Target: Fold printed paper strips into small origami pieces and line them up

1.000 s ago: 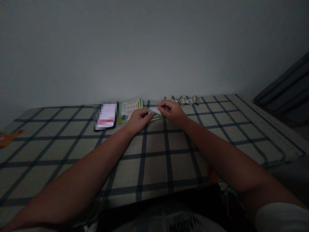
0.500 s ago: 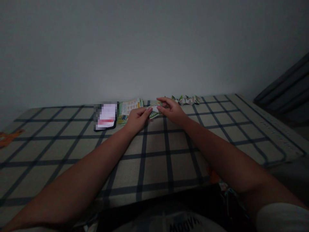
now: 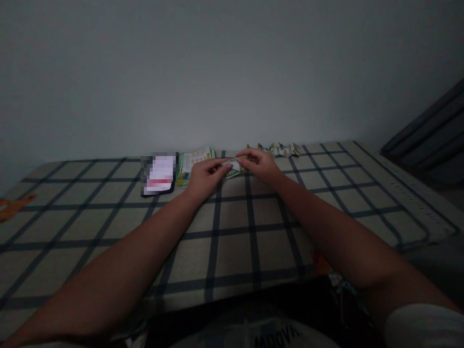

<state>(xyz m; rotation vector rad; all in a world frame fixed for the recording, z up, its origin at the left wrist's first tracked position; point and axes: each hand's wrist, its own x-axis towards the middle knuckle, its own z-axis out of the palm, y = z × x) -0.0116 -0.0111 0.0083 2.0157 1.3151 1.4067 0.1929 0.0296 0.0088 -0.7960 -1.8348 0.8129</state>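
Observation:
Between my two hands is a small green and white printed paper piece (image 3: 235, 168), partly covered by my fingers; whether it is a leaflet or a packet I cannot tell. My left hand (image 3: 207, 178) pinches its left end, thumb on top. On the right end, my right hand (image 3: 258, 163) is closed with thumb and fingers on the paper. Just behind and left of my left hand lies a stack of green and white printed sheets (image 3: 195, 157) on the checked cloth (image 3: 232, 232).
A phone-like device (image 3: 159, 174) with a blurred, lit screen lies left of the sheets. Several crumpled small wrappers (image 3: 286, 150) sit in a row behind my right hand, near the wall (image 3: 232, 72). An orange patch (image 3: 16, 207) shows at far left.
My right hand's raised fingers have come down onto the printed paper piece. The paper has turned slightly and now lies more level between both hands.

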